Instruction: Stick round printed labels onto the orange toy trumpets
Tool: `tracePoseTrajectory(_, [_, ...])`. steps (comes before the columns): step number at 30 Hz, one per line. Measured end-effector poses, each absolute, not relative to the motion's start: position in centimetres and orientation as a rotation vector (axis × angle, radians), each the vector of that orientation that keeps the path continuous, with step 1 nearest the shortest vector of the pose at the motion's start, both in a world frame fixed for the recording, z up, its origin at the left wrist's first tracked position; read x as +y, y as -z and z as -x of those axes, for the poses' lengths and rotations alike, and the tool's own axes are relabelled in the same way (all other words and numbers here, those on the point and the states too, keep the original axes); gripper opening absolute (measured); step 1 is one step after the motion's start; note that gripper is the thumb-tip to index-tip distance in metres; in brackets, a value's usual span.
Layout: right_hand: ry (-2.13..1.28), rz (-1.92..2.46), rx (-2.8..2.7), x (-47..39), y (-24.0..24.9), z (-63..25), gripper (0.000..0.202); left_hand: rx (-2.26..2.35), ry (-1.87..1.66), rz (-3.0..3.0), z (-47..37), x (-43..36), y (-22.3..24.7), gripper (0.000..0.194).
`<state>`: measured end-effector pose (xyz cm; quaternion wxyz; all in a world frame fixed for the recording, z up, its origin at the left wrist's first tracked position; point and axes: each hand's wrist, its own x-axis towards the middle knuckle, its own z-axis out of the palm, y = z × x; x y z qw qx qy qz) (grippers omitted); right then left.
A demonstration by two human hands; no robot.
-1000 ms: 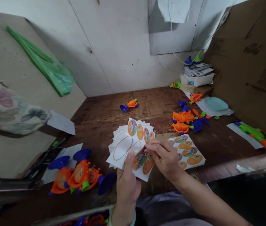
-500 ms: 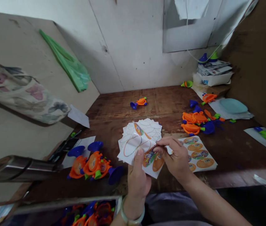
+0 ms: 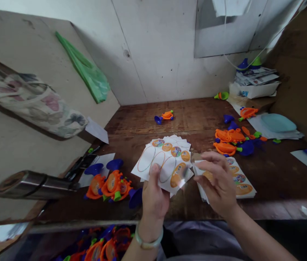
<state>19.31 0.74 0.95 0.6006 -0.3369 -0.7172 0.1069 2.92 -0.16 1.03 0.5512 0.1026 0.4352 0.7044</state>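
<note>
My left hand (image 3: 156, 199) pinches a sticker sheet (image 3: 153, 159) between thumb and fingers, above a fanned pile of used sheets (image 3: 177, 140). The sheet shows several orange and coloured ovals and three bare oval outlines near my thumb. To its right, my right hand (image 3: 218, 181) is raised with thumb and fingers apart, off the held sheet. No sticker can be made out in it. Beneath and beside it lies a stack of full sticker sheets (image 3: 244, 189).
Orange and blue toy horns (image 3: 112, 183) lie left, beside a steel flask (image 3: 36, 185). More toy parts (image 3: 229, 136) sit right, near a teal lid (image 3: 278, 123). One toy (image 3: 166, 115) lies further back. A box of toys (image 3: 101, 250) is below the table edge.
My right hand has let go of the sheet and moved right, its fingers spreading. The held sheet, bent before, now lies flatter in my left hand. The view has shifted slightly.
</note>
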Motion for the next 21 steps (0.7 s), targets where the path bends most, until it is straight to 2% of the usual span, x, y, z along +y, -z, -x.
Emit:
tracePoseTrajectory(2, [-0.239,0.891,-1.714,1.1,-0.4,-19.2,0.032,1.049,-1.661,-0.236,-3.5,-0.5,-1.1,0.056])
tracePoseTrajectory(4, [-0.206,0.929,-1.749,1.4,0.1,-18.9,0.041,1.056,-1.643,-0.244,-3.9,-0.7,-1.3,0.057])
tracePoseTrajectory(10, [-0.026,0.924,-1.736,1.5,0.5,-18.3,0.011,1.121,-1.599,-0.208,-4.1,-0.6,-1.3,0.052])
tracePoseTrajectory(12, [-0.126,0.945,-1.669,1.5,0.5,-18.1,0.012,1.095,-1.612,-0.235,-4.2,-0.6,-1.1,0.053])
tracePoseTrajectory(15, [-0.493,0.954,-1.497,1.6,0.6,-17.7,0.036,1.081,-1.659,-0.264,-4.3,-0.6,-0.6,0.059])
tracePoseTrajectory(17, [-0.699,0.938,-1.419,1.5,0.7,-17.5,0.044,1.095,-1.684,-0.271,-4.4,-0.7,-0.3,0.062])
tracePoseTrajectory(19, [-0.748,0.936,-1.384,1.4,0.9,-17.3,0.043,1.093,-1.682,-0.282,-4.4,-0.6,0.0,0.064])
tracePoseTrajectory(21, [-0.658,0.921,-1.353,1.4,1.2,-17.2,0.043,1.078,-1.674,-0.275,-4.5,-0.6,0.1,0.064])
